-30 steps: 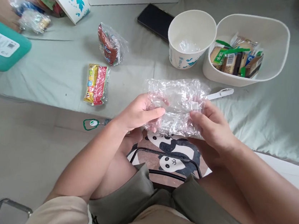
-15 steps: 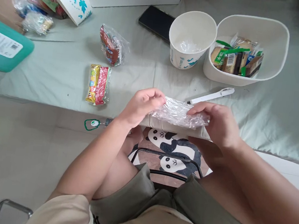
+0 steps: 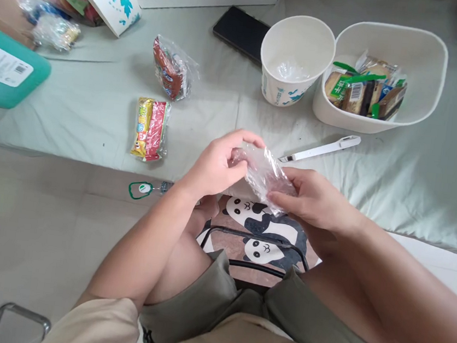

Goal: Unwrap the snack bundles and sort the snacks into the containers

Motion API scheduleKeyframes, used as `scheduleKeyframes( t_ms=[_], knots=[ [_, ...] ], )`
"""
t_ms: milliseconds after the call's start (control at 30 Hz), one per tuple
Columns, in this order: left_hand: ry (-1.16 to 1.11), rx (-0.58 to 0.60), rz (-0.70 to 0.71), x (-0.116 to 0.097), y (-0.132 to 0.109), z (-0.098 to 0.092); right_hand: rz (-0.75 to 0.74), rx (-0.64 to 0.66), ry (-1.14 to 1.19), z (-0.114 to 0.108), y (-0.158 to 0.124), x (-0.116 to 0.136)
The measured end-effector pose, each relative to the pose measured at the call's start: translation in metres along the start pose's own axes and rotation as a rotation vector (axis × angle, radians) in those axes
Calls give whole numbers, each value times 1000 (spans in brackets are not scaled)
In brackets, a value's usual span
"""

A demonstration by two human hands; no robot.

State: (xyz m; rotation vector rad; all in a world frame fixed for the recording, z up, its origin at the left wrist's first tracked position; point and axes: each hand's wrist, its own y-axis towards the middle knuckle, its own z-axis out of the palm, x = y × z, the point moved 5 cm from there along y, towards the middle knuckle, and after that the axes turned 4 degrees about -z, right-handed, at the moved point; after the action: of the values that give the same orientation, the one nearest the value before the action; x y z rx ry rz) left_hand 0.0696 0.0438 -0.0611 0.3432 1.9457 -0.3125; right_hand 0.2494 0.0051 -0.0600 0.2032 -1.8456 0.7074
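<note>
While the person's left hand [image 3: 217, 166] curls its fingers round the upper left end of a crumpled clear plastic wrapper [image 3: 262, 171], the right hand [image 3: 321, 199] has thumb and fingers pinched on its lower right end. From where I stand, the wrapper is held up over the edge of the pale green cloth [image 3: 206, 114], near a white cutter [image 3: 325, 148].

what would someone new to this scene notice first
Probably the shiny clear plastic, held between the left hand and the right hand near the middle of the view. Next might come the white bin at upper right, with wrapped snacks inside and a paper cup at its left. The panda print below the hands also stands out.
</note>
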Motion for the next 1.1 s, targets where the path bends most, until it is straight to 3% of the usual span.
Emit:
scheduleKeyframes(
  t_ms=[100, 167, 200, 233, 300, 400, 500, 567, 700, 833, 900, 1033, 1100],
  knots=[
    [122, -329, 84, -4, -3, -14, -29, -69, -46, 1, 4, 3],
    [249, -544, 240, -15, -12, -18, -54, -126, -55, 0, 6, 5],
    [309, -584, 323, -22, -17, -16, -61, -145, -55, 0, 8, 6],
    [356, -568, 390, -29, -20, -12, -69, -155, -49, 1, 9, 7],
    [395, -428, 420, -36, -22, -2, -119, -163, -18, 5, 11, 13],
    [274, -214, 280, -34, -18, 4, -255, -186, 54, 9, 14, 24],
    [46, -88, 138, -23, -14, 2, -361, -190, 118, 13, 18, 29],
    [-61, -86, 61, -15, -11, -4, -375, -233, 94, 12, 24, 26],
    [-221, -163, -45, -1, -7, -17, -415, -538, -28, 0, 34, 21],
    [-394, -154, -66, 4, -4, -24, -363, -427, -42, 5, 47, 27],
    [-467, -187, -71, 5, -1, -29, -328, -458, -61, 1, 48, 34],
    [-576, -249, -59, 6, 5, -36, -406, -639, -29, -21, 43, 51],
    [-618, -282, -66, 6, 8, -39, -481, -805, -94, -43, 39, 62]
  ],
)
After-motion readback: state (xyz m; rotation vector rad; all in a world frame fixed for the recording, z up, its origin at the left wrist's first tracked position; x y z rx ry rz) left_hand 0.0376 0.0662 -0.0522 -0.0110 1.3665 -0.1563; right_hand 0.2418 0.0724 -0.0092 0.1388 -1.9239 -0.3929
